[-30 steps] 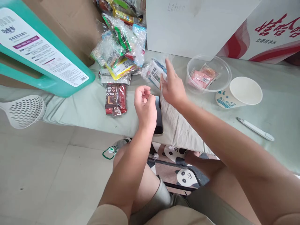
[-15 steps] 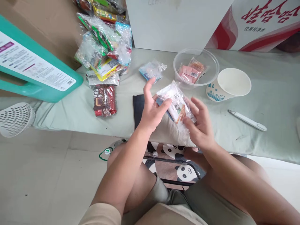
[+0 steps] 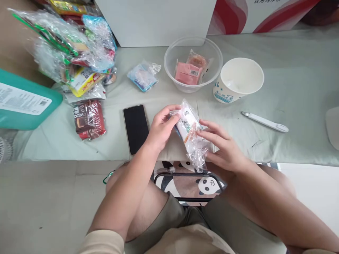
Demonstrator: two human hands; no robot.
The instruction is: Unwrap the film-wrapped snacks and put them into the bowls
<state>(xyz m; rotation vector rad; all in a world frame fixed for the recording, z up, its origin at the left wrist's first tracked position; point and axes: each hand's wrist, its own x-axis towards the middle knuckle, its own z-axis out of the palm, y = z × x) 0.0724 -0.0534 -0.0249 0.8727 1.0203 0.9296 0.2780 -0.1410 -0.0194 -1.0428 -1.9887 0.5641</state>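
Observation:
Between my hands, above the table's front edge, is a white snack packet point(image 3: 188, 123) in crinkled clear plastic wrap. My left hand point(image 3: 164, 123) pinches its upper left edge between thumb and fingers. On the packet's right side, my right hand point(image 3: 221, 144) has its fingers apart, with the fingertips at the clear wrap. A black smartphone point(image 3: 136, 128) lies left of my left hand. Beyond the packet stands a clear plastic bowl point(image 3: 171, 78) with pink wrapped snacks point(image 3: 187, 73) inside. To its right is a white paper cup point(image 3: 225, 79) with blue print.
A white utility knife point(image 3: 265, 121) lies on the right of the table. A blue wrapped packet point(image 3: 143, 76) sits left of the bowl. At the left are a red-brown cocoa pack point(image 3: 90, 120), a pile of snack bags point(image 3: 79, 46) and a green jug point(image 3: 23, 100). White boxes point(image 3: 156, 21) stand behind.
The view has shifted right and down. My left hand has closed on the packet's upper edge. My right hand has loosened its hold and spread its fingers; the packet is tilted more upright.

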